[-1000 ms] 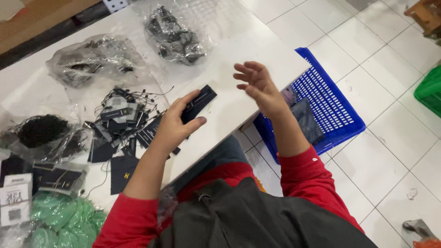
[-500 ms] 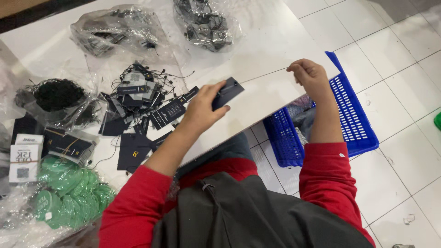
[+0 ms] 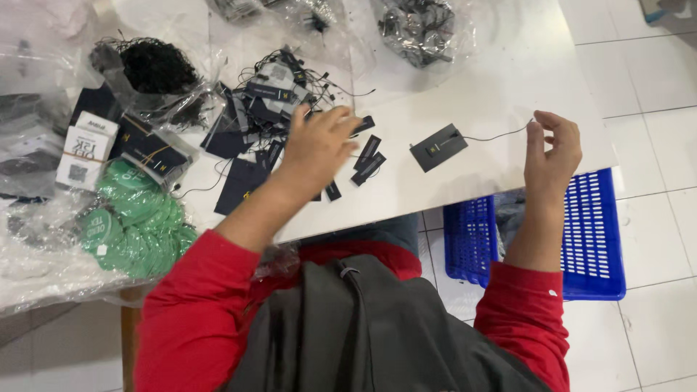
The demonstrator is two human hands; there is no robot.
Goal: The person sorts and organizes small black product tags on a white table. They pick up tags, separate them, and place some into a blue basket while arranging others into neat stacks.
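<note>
Mid-frame on the white tabletop (image 3: 501, 94) lies our flat black tag (image 3: 438, 147), its thin cord (image 3: 497, 136) pinched in our right hand (image 3: 553, 149) at right. Our left hand (image 3: 318, 141) spreads open over the small matte strips (image 3: 369, 161) and the tangled pile (image 3: 272, 91) at upper centre. We judge we are sorting tags; next calls for a delicate fingertip pick.

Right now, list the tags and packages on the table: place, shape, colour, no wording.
Dark tag: table's right part, rectangular, thin string to right hand.
Small dark tags: beside left hand, narrow strips.
Green tags: left edge, round, bagged.
White card stack: far left, rectangular.
</note>
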